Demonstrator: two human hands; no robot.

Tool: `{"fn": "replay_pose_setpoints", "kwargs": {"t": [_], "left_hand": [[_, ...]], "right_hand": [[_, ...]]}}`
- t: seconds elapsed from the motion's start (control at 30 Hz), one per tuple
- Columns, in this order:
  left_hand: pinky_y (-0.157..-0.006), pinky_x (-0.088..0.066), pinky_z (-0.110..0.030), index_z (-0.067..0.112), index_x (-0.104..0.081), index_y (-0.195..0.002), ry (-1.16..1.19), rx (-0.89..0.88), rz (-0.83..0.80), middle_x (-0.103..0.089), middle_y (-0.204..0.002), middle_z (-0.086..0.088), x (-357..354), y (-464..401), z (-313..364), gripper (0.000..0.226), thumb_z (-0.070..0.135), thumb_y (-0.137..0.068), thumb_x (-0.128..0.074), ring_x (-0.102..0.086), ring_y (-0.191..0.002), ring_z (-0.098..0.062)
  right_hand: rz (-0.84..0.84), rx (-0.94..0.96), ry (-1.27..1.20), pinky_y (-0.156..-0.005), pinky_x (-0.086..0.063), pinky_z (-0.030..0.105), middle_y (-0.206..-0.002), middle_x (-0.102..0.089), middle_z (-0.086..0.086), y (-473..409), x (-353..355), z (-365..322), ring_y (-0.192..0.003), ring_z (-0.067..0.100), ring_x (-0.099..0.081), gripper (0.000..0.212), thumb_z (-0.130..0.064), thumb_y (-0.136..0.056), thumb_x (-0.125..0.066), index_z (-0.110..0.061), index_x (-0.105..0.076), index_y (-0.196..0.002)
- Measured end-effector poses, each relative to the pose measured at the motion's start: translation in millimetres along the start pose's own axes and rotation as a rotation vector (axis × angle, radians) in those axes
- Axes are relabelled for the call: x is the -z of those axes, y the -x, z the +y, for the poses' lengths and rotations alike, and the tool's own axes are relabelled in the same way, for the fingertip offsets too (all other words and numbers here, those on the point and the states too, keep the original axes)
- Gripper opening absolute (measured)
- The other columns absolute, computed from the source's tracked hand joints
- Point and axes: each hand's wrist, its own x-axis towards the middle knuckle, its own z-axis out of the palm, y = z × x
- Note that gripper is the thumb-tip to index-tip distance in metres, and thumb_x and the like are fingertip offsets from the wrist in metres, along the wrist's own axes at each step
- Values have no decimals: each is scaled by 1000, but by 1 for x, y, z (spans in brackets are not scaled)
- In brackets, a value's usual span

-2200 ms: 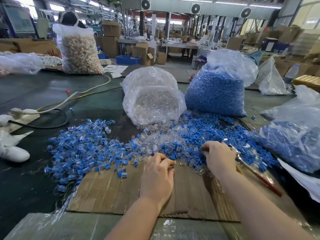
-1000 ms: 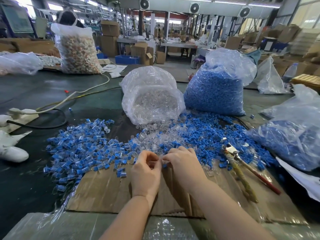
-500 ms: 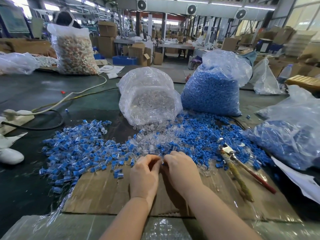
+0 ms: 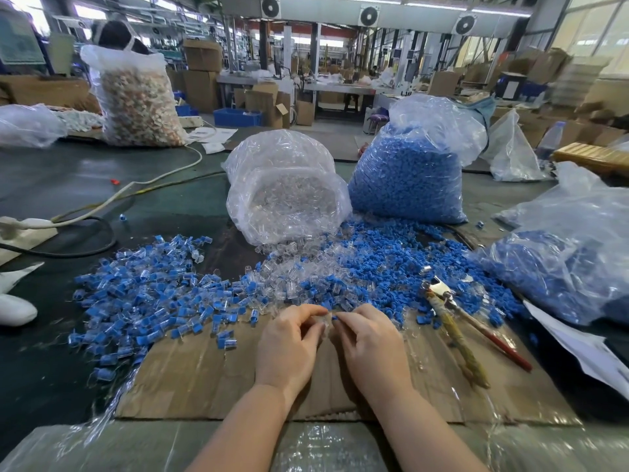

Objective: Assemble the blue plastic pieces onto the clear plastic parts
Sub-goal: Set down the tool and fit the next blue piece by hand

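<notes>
My left hand (image 4: 289, 345) and my right hand (image 4: 371, 345) meet over the cardboard sheet (image 4: 204, 379). The left fingers pinch a clear plastic part (image 4: 325, 322). The right fingertips pinch a small blue piece (image 4: 334, 317) against it. Loose blue pieces (image 4: 391, 267) lie in a heap just beyond my hands, mixed with loose clear parts (image 4: 289, 281). A pile of joined blue-and-clear pieces (image 4: 143, 294) spreads to the left.
A bag of clear parts (image 4: 286, 192) and a bag of blue pieces (image 4: 408, 172) stand behind the heaps. Another bag with blue pieces (image 4: 571, 253) lies at right. Pliers (image 4: 476, 328) rest on the cardboard's right side. Cables (image 4: 102, 206) cross the table at left.
My right hand came back from the blue heap on the right to meet the left hand at the centre. Both hands now hold the pieces together, barely shifting in the last half second.
</notes>
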Motion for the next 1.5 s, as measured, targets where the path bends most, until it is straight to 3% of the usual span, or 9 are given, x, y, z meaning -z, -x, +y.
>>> {"fn": "replay_pose_setpoints", "kwargs": {"t": [0.1,0.23,0.47,0.63,0.8,0.97,1.17,1.3,1.5], "left_hand": [[-76,-50,-18,33,-68,-95,8,6,-19,-67,-87,16,0,0,1,17,20,-86,-63,-60,-81,1],[-73,-51,-21,32,-67,-93,-8,7,-35,-68,-84,15,-1,0,1,14,21,-88,-61,-61,-77,0],[-75,-52,-25,30,-67,-94,-37,10,-45,-67,-85,12,-2,0,0,13,20,-89,-60,-61,-78,-3],[-72,-48,-20,28,-66,-92,-25,43,-1,-66,-82,11,-3,-1,0,12,19,-89,-60,-60,-79,-6],[-68,-44,-14,27,-66,-91,-22,55,16,-64,-79,14,-3,-1,0,10,19,-88,-60,-59,-77,-3],[-68,-46,-17,27,-65,-91,-16,59,13,-64,-78,14,-3,-1,1,10,19,-89,-60,-59,-76,-3],[-66,-42,-9,28,-65,-91,-6,53,-1,-63,-78,15,-2,-1,1,10,19,-89,-60,-58,-76,1],[-72,-47,-16,27,-65,-92,-4,52,-7,-64,-81,13,-2,-1,1,11,18,-89,-60,-59,-78,-2],[-62,-38,-4,29,-63,-90,12,58,-6,-61,-76,19,-1,-2,2,9,20,-88,-61,-57,-75,4]], "right_hand": [[-8,-24,-49,-65,-39,30,-76,-60,3,1,0,3,-74,22,-56,11,-20,-85,-65,-13,-73,-83],[21,-47,-136,-71,-49,35,-80,-68,2,3,3,5,-76,23,-62,11,-10,-79,-70,-13,-75,-89],[33,-30,-68,-72,-48,32,-84,-67,1,5,0,3,-81,23,-61,14,-10,-79,-68,-12,-72,-91],[-9,-28,19,-73,-47,31,-90,-62,-1,4,-3,0,-87,20,-57,17,-26,-84,-62,-18,-70,-98],[-133,-22,141,-80,-43,29,-100,-53,-2,0,-9,3,-95,17,-51,25,-37,-94,-44,-24,-63,-105],[-181,-73,240,-79,-39,26,-109,-46,-2,-8,-13,2,-101,17,-48,23,-27,-97,-40,-27,-53,-116],[-174,-172,283,-69,-38,26,-112,-47,-3,-20,-15,-6,-101,16,-52,15,-20,-96,-41,-23,-47,-109],[-212,-199,321,-70,-40,29,-116,-44,0,-22,-15,-10,-102,19,-53,13,-18,-96,-39,-20,-47,-107],[-165,-148,287,-66,-40,28,-121,-38,0,-20,-11,-9,-101,17,-51,15,-15,-94,-42,-20,-47,-107]]}}
